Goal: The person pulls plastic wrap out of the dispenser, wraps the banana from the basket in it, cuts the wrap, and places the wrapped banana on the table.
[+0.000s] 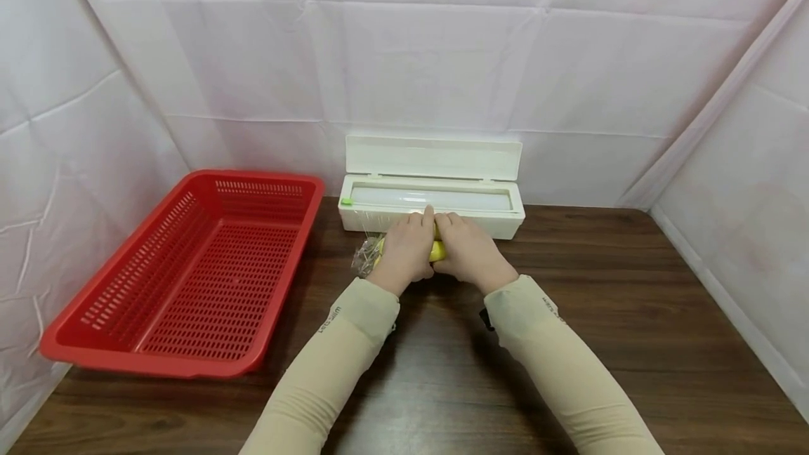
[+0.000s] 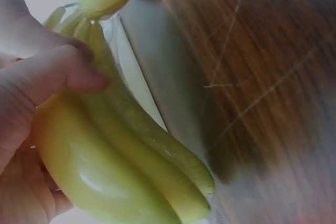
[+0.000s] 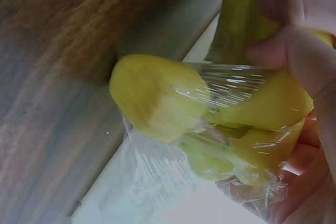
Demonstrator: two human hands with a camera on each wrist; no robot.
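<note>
Cream sleeves (image 1: 331, 364) come first, both running in from the front edge of the desk (image 1: 632, 314), and the hands meet near the middle of its back edge. Left hand (image 1: 404, 248) clamps its fingers on a bunch of bananas (image 2: 115, 150); right hand (image 1: 470, 248) grips the same bundle from the other side, fingers curled on it. Clear film (image 3: 152, 177) wraps round the lot, stretched tight over a rounded yellow fruit (image 3: 157, 95) beside the bananas, with a pale green piece (image 3: 207, 161) under the plastic; its kind is hard to call.

Right behind, along the desk's back edge, sits the white film dispenser box (image 1: 493, 227), lid (image 1: 432, 158) up, a pale roll (image 1: 436, 199) lying inside and a green slider (image 1: 346, 201) at its left end. Whether the wrap joins that roll, I can't make out.

Over on the desk's left edge, here's the red plastic basket (image 1: 152, 362), its slotted floor in plain sight. From above, the hands hide most of the fruit; the left wrist view cuts the bananas at the bottom, and something dark (image 1: 486, 319) by the right cuff stays unclear.
</note>
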